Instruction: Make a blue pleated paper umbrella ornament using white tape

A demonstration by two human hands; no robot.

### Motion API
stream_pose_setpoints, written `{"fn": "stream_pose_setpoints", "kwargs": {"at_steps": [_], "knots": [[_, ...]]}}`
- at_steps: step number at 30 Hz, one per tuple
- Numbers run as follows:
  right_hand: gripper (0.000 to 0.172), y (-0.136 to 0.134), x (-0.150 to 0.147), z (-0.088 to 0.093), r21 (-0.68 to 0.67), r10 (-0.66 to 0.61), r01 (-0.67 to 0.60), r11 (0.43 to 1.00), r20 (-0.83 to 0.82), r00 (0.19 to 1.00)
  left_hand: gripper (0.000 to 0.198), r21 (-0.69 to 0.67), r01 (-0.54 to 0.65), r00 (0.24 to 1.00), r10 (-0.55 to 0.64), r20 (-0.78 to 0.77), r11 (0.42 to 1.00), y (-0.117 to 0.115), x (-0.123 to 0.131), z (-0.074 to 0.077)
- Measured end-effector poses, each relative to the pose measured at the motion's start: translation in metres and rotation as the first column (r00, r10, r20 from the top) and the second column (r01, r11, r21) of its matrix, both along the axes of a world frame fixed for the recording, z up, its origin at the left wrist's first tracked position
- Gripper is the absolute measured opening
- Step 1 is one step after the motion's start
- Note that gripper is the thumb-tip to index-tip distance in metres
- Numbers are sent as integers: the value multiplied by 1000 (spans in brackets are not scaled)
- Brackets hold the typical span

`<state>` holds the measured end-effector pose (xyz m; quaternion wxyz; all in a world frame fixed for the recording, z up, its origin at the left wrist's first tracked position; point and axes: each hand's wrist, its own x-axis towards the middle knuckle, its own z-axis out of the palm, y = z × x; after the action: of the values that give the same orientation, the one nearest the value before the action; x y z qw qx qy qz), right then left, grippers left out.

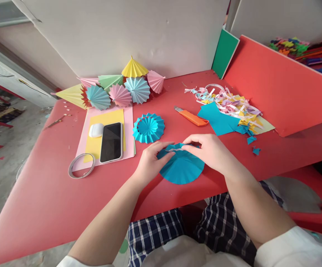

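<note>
A round sheet of blue paper [182, 170] with faint radiating creases is held between my hands near the table's front edge. My left hand [153, 160] pinches its upper left edge between thumb and fingers. At the upper right edge, my right hand [209, 151] grips the same paper with the fingertips. Small pleats and a narrow pale strip show along the far edge between the fingertips. Just beyond my left hand lies a finished-looking pleated blue paper piece [149, 127], ringed with folds. An orange utility knife [192, 116] rests past my right hand.
Several pleated paper umbrellas [116, 95] stand at the back left. A phone [111, 142], a white earbud case [96, 130] and a tape roll [72, 167] lie at left on or by coloured sheets. Paper scraps [227, 104] and blue offcuts [219, 119] cover the right, before a red board [277, 85].
</note>
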<state>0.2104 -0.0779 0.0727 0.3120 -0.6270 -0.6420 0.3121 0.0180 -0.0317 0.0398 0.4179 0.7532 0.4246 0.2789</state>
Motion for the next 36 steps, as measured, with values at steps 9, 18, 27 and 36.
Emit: {"fn": "stream_pose_setpoints", "kwargs": {"at_steps": [9, 18, 27, 36], "knots": [[14, 2, 0, -3, 18, 21, -23, 1000, 105, 994, 17, -51, -67, 998, 67, -11, 996, -1, 1, 3], [19, 2, -8, -3, 19, 28, -31, 999, 144, 989, 22, 4, -41, 999, 41, 13, 999, -4, 4, 0], [19, 2, -12, -2, 24, 41, -45, 999, 155, 987, 21, -4, -43, 999, 43, 14, 999, -5, 4, 1], [18, 3, 4, -1, 4, -12, 12, 1000, 66, 998, 24, -92, -157, 982, 165, 89, 983, -1, 0, 1]]}}
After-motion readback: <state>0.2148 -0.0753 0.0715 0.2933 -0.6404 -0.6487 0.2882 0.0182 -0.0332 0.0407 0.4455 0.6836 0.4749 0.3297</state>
